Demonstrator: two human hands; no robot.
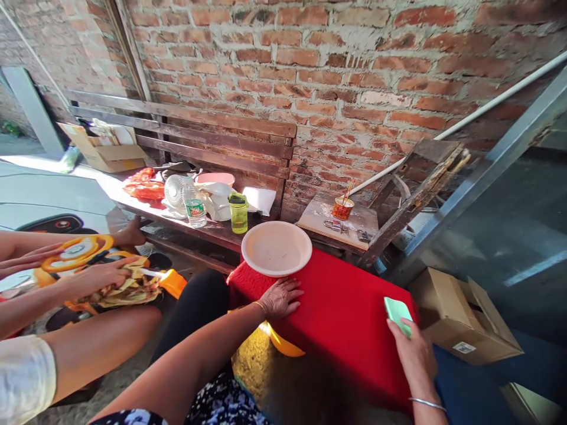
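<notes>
Patterned sleeve [135, 417] — left hand [280, 298] on red cloth [345, 304], right hand [414, 343] gripping green object [397, 311].

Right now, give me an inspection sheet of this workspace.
Surface: red cloth, partly shaded.
Things at hand: pale basin on the cloth; mint-green object, exact kind unclear.
Clutter: fan, clear bottle and green tumbler on the bench.
Grip: left fingers spread on the cloth close to the basin; right fingers gripping the mint-green object.
Cables: nothing seen.
Surroundings: brick wall behind, cardboard box at right, co-worker's hands at left.
</notes>
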